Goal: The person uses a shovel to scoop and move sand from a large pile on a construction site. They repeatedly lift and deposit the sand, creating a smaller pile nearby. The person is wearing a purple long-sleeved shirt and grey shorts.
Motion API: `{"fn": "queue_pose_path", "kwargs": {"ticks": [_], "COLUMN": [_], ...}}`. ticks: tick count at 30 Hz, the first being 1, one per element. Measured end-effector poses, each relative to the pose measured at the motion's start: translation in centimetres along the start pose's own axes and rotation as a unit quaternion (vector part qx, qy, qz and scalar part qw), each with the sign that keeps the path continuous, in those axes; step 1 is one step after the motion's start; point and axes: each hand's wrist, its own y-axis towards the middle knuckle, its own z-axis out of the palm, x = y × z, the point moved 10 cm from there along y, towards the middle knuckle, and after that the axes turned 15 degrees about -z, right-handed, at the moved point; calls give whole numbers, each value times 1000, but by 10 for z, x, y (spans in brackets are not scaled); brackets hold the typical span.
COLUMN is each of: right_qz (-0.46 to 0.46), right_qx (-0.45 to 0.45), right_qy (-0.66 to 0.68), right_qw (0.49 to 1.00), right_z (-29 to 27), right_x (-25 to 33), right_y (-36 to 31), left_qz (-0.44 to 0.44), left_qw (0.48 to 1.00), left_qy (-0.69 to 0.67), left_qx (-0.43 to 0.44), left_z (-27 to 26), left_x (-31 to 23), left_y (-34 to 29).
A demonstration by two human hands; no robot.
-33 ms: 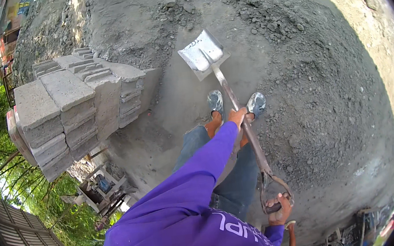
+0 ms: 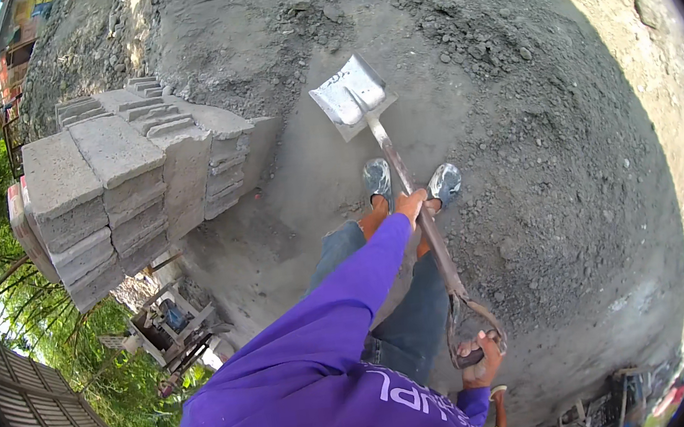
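Observation:
A shovel [image 2: 434,241] with a wide silver blade [image 2: 352,94] slants across the middle of the view, blade at the far end and handle toward me. Partway down the brown shaft, my left hand [image 2: 411,204] is closed around it. My right hand [image 2: 483,359] wraps the dark crossbar of the D-shaped handle at the near end. The blade is over bare grey ground beyond my shoes [image 2: 444,183] and carries no visible load. Whether its edge touches the ground I cannot tell.
To the left rises a stack of grey concrete blocks [image 2: 120,150]. Loose grey sand and gravel [image 2: 556,164] spreads on the right, with more rubble at the far side. A machine-like frame [image 2: 169,322] stands beyond the blocks at lower left, near a corrugated metal sheet [image 2: 39,408].
Very little differs. My right hand and the handle end have shifted slightly left, and the surroundings have moved a little in the picture. Both hands keep their hold.

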Motion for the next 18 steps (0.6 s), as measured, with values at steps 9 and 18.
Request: {"fn": "queue_pose_path", "kwargs": {"ticks": [9,18], "right_qz": [-57,24], "right_qx": [140,132], "right_qy": [-119,-81], "right_qw": [981,988], "right_z": [180,130], "right_x": [-62,-24], "right_y": [68,80], "left_qz": [-20,-27], "left_qw": [976,963], "left_qy": [-182,-265], "left_qx": [116,45], "left_z": [-20,36], "left_x": [-54,22], "left_y": [-21,-48]}}
